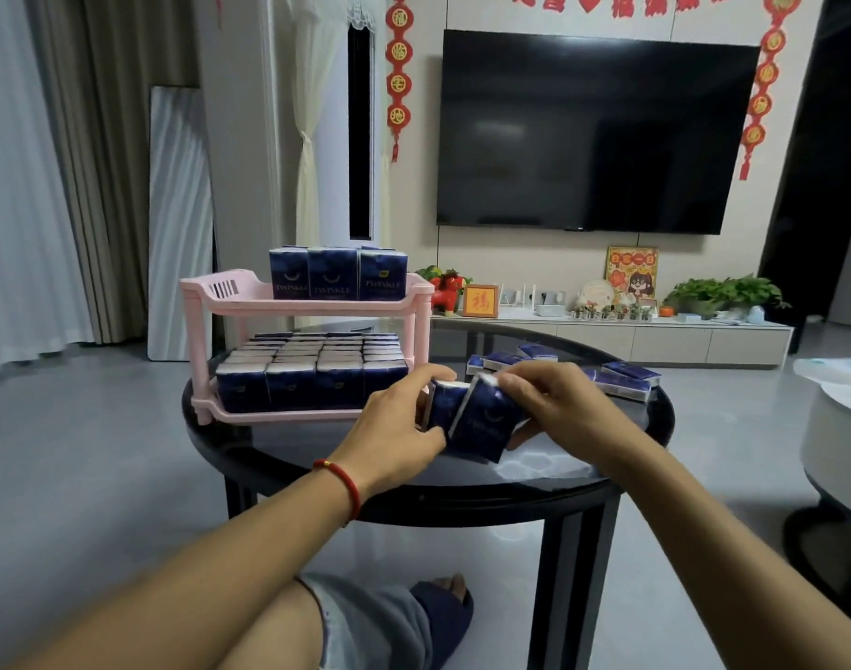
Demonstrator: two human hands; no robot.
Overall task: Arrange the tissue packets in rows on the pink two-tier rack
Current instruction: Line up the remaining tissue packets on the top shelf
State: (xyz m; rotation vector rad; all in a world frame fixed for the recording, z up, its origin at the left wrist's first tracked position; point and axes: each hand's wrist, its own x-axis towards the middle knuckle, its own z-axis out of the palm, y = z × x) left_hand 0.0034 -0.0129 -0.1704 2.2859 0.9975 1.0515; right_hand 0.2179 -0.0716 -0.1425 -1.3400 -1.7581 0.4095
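Note:
The pink two-tier rack (206, 302) stands on the left of a round black table (346, 466). Its lower tier is packed with rows of upright dark blue tissue packets (288, 384). On the right half of the upper tier stand three upright packets (332, 275) in front, with more barely visible behind. Just right of the rack's lower front corner, my left hand (394, 427) grips one upright packet (445, 403). My right hand (544, 403) holds a second, tilted packet (486, 423) pressed against the first. Several loose packets (626, 382) lie flat on the table's far right.
A white glare patch (539, 469) shows on the table's near edge. My knee and slippered foot (443, 611) are under the table. A second round table (839, 427) sits at the right. A TV (592, 133) and low cabinet (655, 338) stand behind.

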